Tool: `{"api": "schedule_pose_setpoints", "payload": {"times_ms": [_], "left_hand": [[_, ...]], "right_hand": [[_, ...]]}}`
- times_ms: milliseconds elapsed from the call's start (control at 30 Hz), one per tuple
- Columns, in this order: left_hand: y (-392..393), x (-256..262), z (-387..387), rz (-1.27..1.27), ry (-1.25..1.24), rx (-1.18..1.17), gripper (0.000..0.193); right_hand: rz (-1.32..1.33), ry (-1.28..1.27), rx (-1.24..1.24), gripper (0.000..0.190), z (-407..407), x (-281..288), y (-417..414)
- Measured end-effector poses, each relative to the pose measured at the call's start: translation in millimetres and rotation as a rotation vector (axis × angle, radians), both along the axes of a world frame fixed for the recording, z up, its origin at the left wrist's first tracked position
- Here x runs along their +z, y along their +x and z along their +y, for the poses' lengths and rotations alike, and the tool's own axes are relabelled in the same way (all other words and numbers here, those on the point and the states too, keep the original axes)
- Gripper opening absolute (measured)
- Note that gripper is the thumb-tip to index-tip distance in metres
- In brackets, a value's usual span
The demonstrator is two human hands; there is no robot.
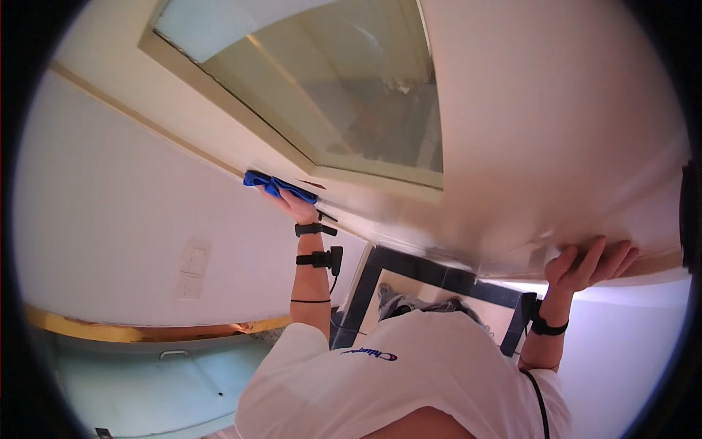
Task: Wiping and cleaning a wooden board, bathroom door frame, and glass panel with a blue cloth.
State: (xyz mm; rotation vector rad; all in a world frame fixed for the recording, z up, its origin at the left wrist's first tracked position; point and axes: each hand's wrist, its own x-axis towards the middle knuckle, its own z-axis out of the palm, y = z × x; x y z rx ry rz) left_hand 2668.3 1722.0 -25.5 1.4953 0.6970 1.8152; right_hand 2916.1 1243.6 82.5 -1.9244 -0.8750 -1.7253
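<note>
My left hand is pressed around a folded blue cloth, which lies against the left border of a cream door, beside the white wall. Set in this door is a glass window pane with reflections and pale smudges. A small reddish-brown mark shows on the door just above the cloth. At the right, my right hand rests with its fingers apart on the door's surface near its right edge, with nothing seen in it. Black straps with small devices are on both wrists or forearms.
The white wall at the left bears switch or socket plates. Lower left are a shiny gold trim and a pale blue-green panel with a handle. Below me are beige floor tiles with a black border.
</note>
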Motion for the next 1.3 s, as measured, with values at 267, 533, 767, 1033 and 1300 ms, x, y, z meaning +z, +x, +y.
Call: {"api": "schedule_pose_setpoints", "payload": {"times_ms": [267, 533, 767, 1033, 1300], "left_hand": [[13, -46, -55, 0.279, 0.063, 0.216, 0.068], [43, -87, -167, 0.449, -0.216, 0.04, 0.074], [17, -24, -49, 0.288, 0.285, 0.182, 0.064], [0, 16, -8, 0.149, 0.192, 0.158, 0.06], [66, -37, -198, 0.21, 0.019, -0.164, 0.078]], "right_hand": [[0.011, -0.018, -0.018, 0.048, 25, 32, -19], [-0.039, -0.058, 0.002, 0.048, 20, 37, -14], [-0.04, -0.06, 0.015, 0.047, 20, 39, -18], [-0.054, -0.046, 0.005, 0.047, 21, 43, -18], [-0.063, -0.019, -0.027, 0.049, 10, 38, -8]]}}
